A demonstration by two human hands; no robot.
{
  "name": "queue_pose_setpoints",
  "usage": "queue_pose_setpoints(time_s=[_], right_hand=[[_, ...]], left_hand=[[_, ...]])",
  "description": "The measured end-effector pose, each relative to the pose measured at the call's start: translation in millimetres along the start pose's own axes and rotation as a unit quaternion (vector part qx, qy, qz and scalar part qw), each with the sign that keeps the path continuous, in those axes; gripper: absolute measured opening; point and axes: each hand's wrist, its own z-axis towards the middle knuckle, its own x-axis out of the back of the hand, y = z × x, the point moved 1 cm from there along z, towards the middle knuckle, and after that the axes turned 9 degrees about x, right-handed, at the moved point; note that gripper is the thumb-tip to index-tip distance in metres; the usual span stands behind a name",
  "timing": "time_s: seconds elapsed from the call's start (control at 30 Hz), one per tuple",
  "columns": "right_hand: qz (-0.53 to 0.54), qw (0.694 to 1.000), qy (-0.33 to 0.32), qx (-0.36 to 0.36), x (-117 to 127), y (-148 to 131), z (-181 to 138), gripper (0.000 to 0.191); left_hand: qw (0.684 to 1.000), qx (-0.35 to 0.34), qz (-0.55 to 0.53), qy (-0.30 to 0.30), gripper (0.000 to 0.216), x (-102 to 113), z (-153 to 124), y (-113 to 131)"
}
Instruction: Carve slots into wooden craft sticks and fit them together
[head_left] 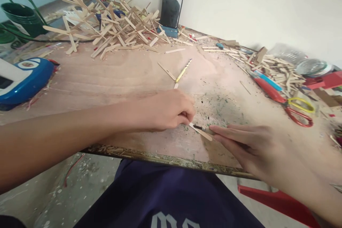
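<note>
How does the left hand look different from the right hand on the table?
The left hand is curled, its fingers tucked in around one end of a wooden stick; the right hand has its fingers stretched out straighter, holding a thin, dark-tipped tool. The left hand reaches toward the right, while the right hand points left. Both are bare and at the table.

Green bucket [33,23], phone [174,0] in blue stand [171,32]

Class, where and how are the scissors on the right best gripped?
Probably grip the scissors by the yellow and orange loops, coming from the right: the loops point that way, while a blue tool lies beside the opposite end.
</note>
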Motion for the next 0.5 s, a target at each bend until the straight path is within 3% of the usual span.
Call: queue_pose_setpoints(time_s=[0.07,0.17,0.27,0.37,0.43,0.5], right_hand=[[0.056,0.997,0.011,-0.049,-2,5,0,0.03],[0.158,0.973,-0.022,-0.164,-3,12,0,0.031],[0.28,0.92,-0.057,-0.268,-7,17,-4,0.043],[0.388,0.86,-0.061,-0.327,-13,19,-8,0.056],[0.394,0.856,-0.048,-0.331,-15,20,-9,0.054],[0.338,0.887,-0.022,-0.314,-14,20,-9,0.044]], left_hand=[[1.0,0.003,-0.002,0.0,0.024,0,0,0],[1.0,0.007,-0.006,-0.002,0.024,-1,0,1],[1.0,0.008,-0.008,-0.004,0.025,-2,1,2],[1.0,0.008,-0.008,-0.005,0.026,-2,1,1],[1.0,0.007,-0.007,-0.006,0.026,-2,1,1],[1.0,0.006,-0.006,-0.007,0.025,-1,0,1]])
